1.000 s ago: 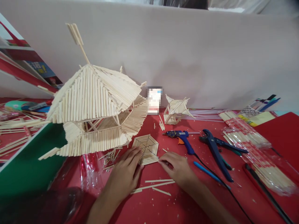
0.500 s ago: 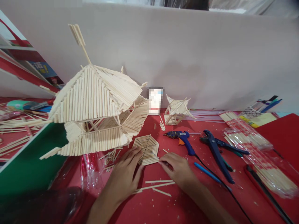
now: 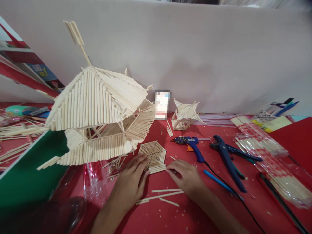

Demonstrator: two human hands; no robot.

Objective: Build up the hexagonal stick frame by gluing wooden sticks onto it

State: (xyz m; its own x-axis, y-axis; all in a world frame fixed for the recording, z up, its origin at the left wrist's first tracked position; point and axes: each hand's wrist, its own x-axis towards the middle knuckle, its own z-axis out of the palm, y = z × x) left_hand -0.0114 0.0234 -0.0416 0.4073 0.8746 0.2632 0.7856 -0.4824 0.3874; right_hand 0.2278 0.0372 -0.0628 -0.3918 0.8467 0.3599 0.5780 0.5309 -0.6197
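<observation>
Still, both hands rest unmoved against the hexagonal stick panel

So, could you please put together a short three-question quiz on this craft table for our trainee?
1. True or false: the left hand rests its fingers on the flat hexagonal stick panel.
2. Which tool lies nearest the right hand? A) blue glue gun B) blue cutters C) packets of sticks
3. What colour is the table?

Key: 1 true; 2 A; 3 red.
</observation>
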